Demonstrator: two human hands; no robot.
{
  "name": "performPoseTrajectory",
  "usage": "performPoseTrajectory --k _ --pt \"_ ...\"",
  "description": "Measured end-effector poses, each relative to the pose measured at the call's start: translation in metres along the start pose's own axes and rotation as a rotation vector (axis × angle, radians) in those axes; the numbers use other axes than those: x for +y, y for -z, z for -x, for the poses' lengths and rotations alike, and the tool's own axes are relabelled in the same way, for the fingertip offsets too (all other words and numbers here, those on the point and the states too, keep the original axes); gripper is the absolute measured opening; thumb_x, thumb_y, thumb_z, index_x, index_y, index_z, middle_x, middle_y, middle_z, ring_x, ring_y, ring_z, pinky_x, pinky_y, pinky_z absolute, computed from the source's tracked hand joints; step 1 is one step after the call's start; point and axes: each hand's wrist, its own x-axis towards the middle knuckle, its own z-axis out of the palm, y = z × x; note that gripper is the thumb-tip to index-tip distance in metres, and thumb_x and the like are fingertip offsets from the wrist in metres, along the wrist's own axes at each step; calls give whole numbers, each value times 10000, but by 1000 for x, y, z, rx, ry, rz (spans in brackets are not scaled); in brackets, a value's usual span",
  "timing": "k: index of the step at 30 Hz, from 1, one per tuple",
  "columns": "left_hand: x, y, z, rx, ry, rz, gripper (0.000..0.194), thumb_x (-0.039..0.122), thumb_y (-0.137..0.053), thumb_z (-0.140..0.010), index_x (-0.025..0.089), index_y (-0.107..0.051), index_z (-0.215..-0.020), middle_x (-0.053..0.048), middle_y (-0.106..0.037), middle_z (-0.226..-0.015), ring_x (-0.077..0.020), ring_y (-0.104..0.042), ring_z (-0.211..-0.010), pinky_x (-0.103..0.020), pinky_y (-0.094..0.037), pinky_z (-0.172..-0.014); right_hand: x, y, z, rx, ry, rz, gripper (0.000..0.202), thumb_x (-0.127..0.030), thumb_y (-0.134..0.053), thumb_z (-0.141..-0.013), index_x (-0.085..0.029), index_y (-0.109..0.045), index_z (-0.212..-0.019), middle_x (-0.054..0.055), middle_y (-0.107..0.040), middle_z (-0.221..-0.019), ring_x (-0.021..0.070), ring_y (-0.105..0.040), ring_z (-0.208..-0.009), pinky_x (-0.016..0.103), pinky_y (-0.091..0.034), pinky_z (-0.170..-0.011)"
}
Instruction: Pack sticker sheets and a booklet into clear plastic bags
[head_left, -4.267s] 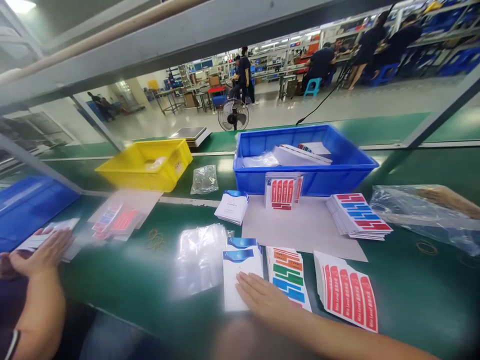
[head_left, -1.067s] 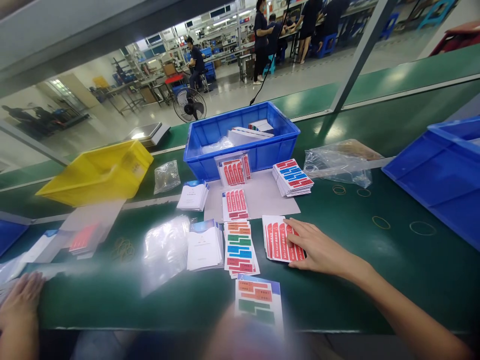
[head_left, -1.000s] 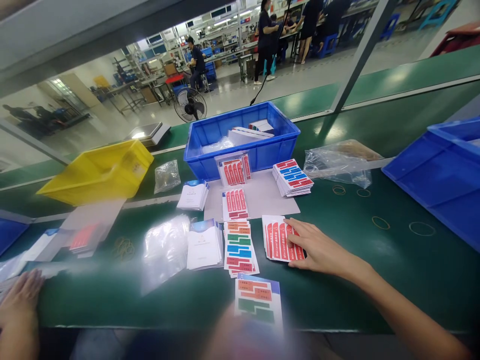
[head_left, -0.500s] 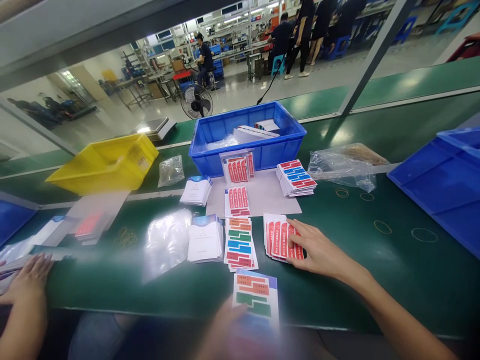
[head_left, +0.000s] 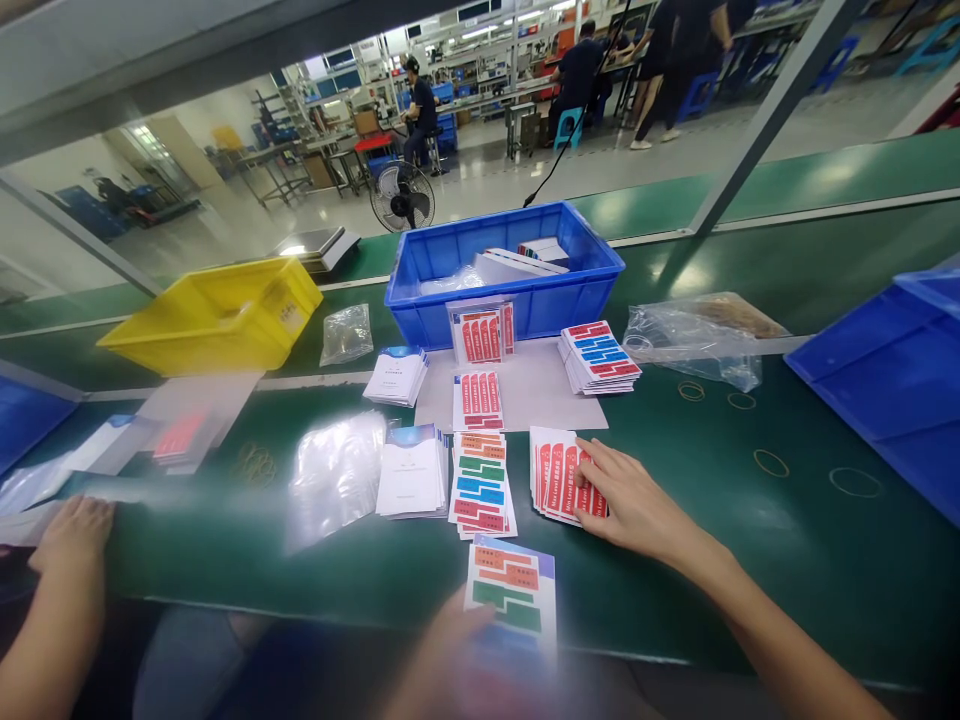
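At the table's front edge my left hand [head_left: 450,645], blurred at the bottom, is closed on a sticker sheet [head_left: 510,590] with orange and green labels; a blue-edged booklet seems to lie behind it. My right hand [head_left: 630,500] has its thumb and fingers on the right edge of a stack of red sticker sheets [head_left: 555,470]. Whether it has pinched off a single sheet I cannot tell. Between the hands lies a fanned stack of multicoloured sticker sheets [head_left: 481,485]. White booklets [head_left: 411,475] are piled to its left. Beyond are more red sticker sheets [head_left: 480,398].
A blue bin [head_left: 502,300] stands at the back, with a pile of red-and-blue sheets [head_left: 598,355] before it. Clear plastic bags [head_left: 337,470] lie left. A yellow bin [head_left: 214,315] and a co-worker's hand [head_left: 79,530] are further left; another blue bin [head_left: 885,370] is right.
The view has shifted slightly. Both my hands keep nearly the same places on their sheets. At the left, the co-worker's hand has moved a little.
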Motion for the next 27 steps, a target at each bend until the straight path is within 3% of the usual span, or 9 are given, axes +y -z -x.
performPoseTrajectory --k 4,7,13,17,22,25,27 --pt "5 -3 3 -27 -50 -55 232 346 -681 -764 238 -687 -970 -32 -777 -876 -311 -725 -921 -447 -571 -781 4 -5 0 65 0 29 524 -528 -640 -782 -140 -582 -1129 242 -481 -1418 395 -403 -1347 523 -377 -1049" --pt "6 -4 3 -15 -72 -110 185 350 -648 -785 263 -698 -940 -15 -782 -869 -297 -731 -901 -429 -572 -731 1 -12 4 139 54 100 736 -547 -707 -725 -116 -509 -1289 255 -432 -1457 412 -375 -1361 541 -368 -1060" --pt "2 -3 -1 -19 -12 -17 334 394 -746 -707 211 -706 -983 -69 -774 -837 -319 -729 -899 -416 -561 -794 -10 -30 11 151 132 179 360 -286 -675 -797 -128 -595 -1111 255 -467 -1434 398 -407 -1349 497 -441 -1006" --pt "0 -2 -3 -7 3 -6 364 420 -770 -680 217 -714 -978 -82 -771 -845 -326 -728 -888 -412 -565 -801 -8 -32 11 164 158 162 256 -267 -619 -842 -133 -607 -1059 256 -471 -1432 385 -433 -1338 482 -489 -962" --pt "-3 0 -5 17 -8 7 456 445 -801 -624 192 -712 -992 -110 -772 -912 -316 -732 -856 -398 -576 -779 -6 -15 9 182 203 86 230 -313 -582 -866 -152 -634 -1022 212 -567 -1362 361 -513 -1280 474 -518 -955" --pt "-4 2 -5 0 -30 -3 380 432 -788 -649 219 -733 -959 -67 -774 -858 -318 -732 -850 -409 -575 -760 -10 0 11 212 167 1 192 -285 -490 -930 -205 -650 -999 113 -712 -1169 278 -679 -1073 386 -595 -821" --pt "-3 2 -4 -20 -91 -55 285 443 -733 -719 240 -748 -919 -31 -758 -749 -321 -734 -812 -416 -571 -691 -19 5 17 321 101 3 256 -194 -415 -958 -204 -648 -1063 91 -752 -1065 248 -729 -944 365 -610 -757"
